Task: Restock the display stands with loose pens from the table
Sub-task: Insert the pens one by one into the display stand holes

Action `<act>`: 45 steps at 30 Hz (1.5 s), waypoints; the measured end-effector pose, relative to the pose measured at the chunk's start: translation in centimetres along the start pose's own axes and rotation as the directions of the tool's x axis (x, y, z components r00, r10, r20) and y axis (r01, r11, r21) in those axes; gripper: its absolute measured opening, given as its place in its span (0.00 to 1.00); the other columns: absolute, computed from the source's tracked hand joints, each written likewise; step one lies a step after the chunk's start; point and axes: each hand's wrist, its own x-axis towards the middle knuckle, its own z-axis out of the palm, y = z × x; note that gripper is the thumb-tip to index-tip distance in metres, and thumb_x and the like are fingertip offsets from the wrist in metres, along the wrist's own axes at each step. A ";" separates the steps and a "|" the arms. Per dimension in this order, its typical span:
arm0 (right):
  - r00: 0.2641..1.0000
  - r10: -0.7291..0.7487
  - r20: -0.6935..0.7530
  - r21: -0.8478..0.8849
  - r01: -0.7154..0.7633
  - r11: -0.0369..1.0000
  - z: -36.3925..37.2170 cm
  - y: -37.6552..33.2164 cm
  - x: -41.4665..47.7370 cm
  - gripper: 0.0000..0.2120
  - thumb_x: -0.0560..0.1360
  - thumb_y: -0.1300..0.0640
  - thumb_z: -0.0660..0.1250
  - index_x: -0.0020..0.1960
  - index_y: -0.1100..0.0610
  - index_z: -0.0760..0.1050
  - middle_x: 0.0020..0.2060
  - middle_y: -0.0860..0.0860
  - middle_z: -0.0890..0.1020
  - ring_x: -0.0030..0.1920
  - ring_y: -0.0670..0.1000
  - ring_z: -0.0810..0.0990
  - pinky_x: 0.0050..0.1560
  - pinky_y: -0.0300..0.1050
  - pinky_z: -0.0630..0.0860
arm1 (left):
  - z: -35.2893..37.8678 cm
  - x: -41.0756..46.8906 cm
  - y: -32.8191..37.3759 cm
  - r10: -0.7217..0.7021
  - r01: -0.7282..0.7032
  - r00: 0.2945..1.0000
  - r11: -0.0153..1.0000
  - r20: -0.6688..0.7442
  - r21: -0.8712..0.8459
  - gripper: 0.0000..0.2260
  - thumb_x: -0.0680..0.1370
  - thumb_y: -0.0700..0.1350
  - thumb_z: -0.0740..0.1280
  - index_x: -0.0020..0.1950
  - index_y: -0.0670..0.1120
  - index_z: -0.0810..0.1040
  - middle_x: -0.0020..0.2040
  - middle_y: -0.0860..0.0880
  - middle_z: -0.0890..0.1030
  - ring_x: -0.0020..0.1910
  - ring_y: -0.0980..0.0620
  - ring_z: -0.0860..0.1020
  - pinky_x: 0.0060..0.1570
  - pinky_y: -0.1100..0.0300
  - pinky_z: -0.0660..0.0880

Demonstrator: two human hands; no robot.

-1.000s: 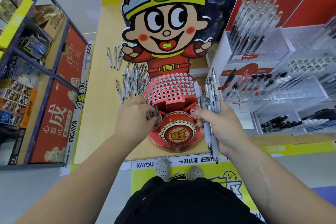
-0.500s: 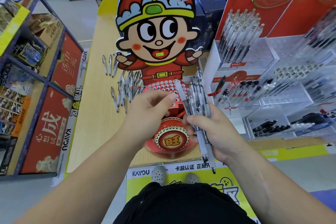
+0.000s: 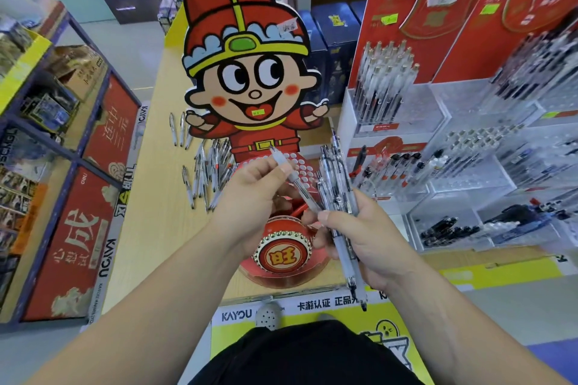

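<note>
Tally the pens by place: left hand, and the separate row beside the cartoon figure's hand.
Pen in left hand: 1
Pens in separate row: 3
Total: 4
Bundle in right hand overlaps too much to count.

loose pens (image 3: 203,172) on table (image 3: 156,197) left of cartoon stand (image 3: 250,87), clear racks (image 3: 469,166) right

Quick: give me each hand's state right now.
Left hand: pinching a single pen.
Right hand: gripping a bundle of pens.
</note>
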 end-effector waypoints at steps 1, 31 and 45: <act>1.000 0.004 -0.005 0.008 -0.004 1.000 -0.1 0.1 0.1 0.09 0.80 0.68 0.65 0.58 0.59 0.75 0.45 0.58 0.86 0.32 0.53 0.79 0.30 0.43 0.71 | -0.1 0.1 0.1 0.003 -0.003 1.000 1.000 -0.018 -0.026 0.08 0.84 0.43 0.64 0.48 0.43 0.80 0.42 0.46 0.82 0.39 0.51 0.78 0.38 0.60 0.76; 0.966 -0.222 -0.129 -0.143 0.204 0.968 0.8 -1.8 2.7 0.15 0.77 0.68 0.72 0.58 0.54 0.76 0.42 0.56 0.86 0.36 0.54 0.84 0.34 0.47 0.81 | -2.7 0.6 0.2 -0.127 0.027 0.944 0.950 0.305 0.312 0.06 0.81 0.37 0.68 0.55 0.37 0.81 0.43 0.41 0.85 0.36 0.47 0.81 0.34 0.60 0.76; 0.985 -0.140 -0.097 -0.124 0.128 0.984 0.7 0.9 2.6 0.13 0.77 0.67 0.71 0.56 0.53 0.76 0.47 0.60 0.85 0.36 0.55 0.81 0.40 0.47 0.80 | -8.5 -0.2 -2.0 0.314 -0.269 0.949 0.859 -0.035 0.435 0.08 0.83 0.41 0.65 0.57 0.55 0.77 0.50 0.51 0.85 0.53 0.56 0.83 0.51 0.63 0.77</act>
